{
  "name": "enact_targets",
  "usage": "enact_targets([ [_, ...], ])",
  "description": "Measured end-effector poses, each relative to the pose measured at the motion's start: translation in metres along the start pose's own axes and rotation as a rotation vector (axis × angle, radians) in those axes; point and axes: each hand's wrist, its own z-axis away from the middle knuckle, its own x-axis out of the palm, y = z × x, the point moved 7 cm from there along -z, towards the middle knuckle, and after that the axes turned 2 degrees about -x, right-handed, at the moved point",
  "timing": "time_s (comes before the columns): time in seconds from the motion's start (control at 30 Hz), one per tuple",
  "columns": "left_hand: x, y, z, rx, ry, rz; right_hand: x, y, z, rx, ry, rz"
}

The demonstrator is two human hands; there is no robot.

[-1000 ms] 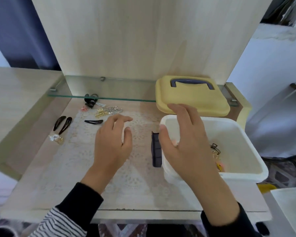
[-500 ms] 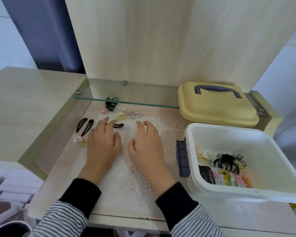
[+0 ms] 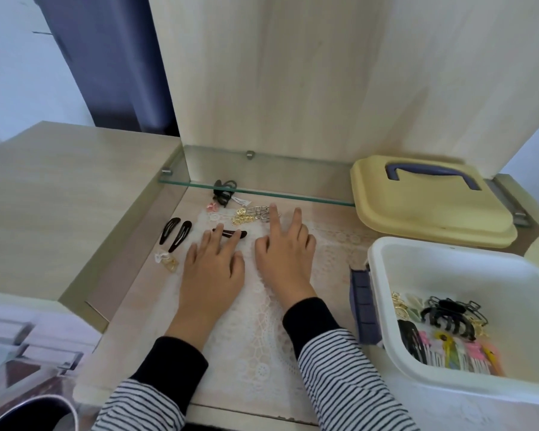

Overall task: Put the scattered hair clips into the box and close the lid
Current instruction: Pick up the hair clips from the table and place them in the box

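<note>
The white box (image 3: 383,269) stands open at the right with several clips inside, among them a black claw clip (image 3: 448,315). Its yellow lid (image 3: 423,213) lies behind it, handle up. Scattered clips lie at the back left: two black snap clips (image 3: 175,233), a dark snap clip (image 3: 231,234), gold and silver clips (image 3: 248,214), a black claw clip (image 3: 223,191), a small pink clip (image 3: 211,207) and a white and amber clip (image 3: 166,260). My left hand (image 3: 212,275) lies flat, fingertips on the dark snap clip. My right hand (image 3: 285,253) lies flat, index tip at the silver clips.
A glass shelf (image 3: 293,194) crosses the back above the table, with the black claw clip under its edge. A lace mat (image 3: 262,337) covers the middle of the table. A wooden panel rises behind. A raised wooden surface (image 3: 59,197) borders the left side.
My right hand left the box rim and moved left onto the mat. Both hands slid forward towards the scattered clips. The camera view shifted left.
</note>
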Motion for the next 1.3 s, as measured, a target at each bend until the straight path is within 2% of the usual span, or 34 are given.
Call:
enact_targets([
  [0.47,-0.008,-0.001,0.002,0.039,0.096,0.093,-0.001,0.001,0.000,-0.018,0.037,-0.003],
  [0.77,-0.017,0.001,0.001,0.084,0.175,0.171,-0.007,0.001,0.002,-0.027,0.133,-0.053],
  [0.93,-0.026,0.002,0.003,0.103,0.226,0.358,-0.011,0.000,0.004,-0.036,0.176,-0.082],
  [1.13,-0.031,-0.012,0.006,-0.074,0.240,0.723,-0.007,0.003,0.004,-0.004,0.132,-0.135],
  [1.3,-0.032,-0.022,0.006,-0.190,0.278,0.887,-0.009,0.001,0.005,-0.028,0.183,-0.104],
])
